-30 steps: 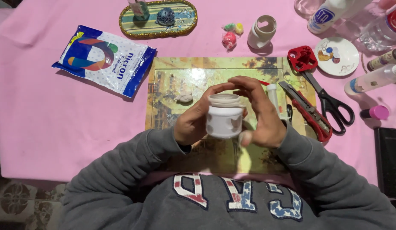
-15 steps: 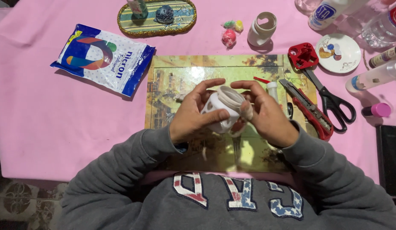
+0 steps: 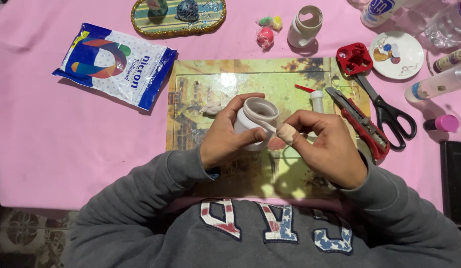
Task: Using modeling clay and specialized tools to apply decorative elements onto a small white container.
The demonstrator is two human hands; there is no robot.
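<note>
My left hand (image 3: pixel 225 134) grips a small white jar-shaped clay pot (image 3: pixel 254 119) and tilts it so its open mouth faces up and away. My right hand (image 3: pixel 322 146) pinches a thin stick-like tool whose tip touches the pot's rim, a smear of pale clay on the fingertip. Both hands hover over a yellowish picture board (image 3: pixel 210 84) lying on the pink tablecloth (image 3: pixel 52 134). A small lump of white clay (image 3: pixel 214 106) rests on the board just left of my left hand.
A blue-and-white plastic bag (image 3: pixel 116 64) lies far left. An oval tray (image 3: pixel 178 17), coloured clay balls (image 3: pixel 267 32), another white clay pot (image 3: pixel 306 25). On the right: red utility knife (image 3: pixel 362 126), scissors (image 3: pixel 386 111), red cutter (image 3: pixel 354 57), paint dish (image 3: pixel 396 54), bottles (image 3: pixel 436 84).
The pot has been turned from upright to tilted with its mouth showing. My right hand has come off the pot's side and now holds a thin tool at the rim.
</note>
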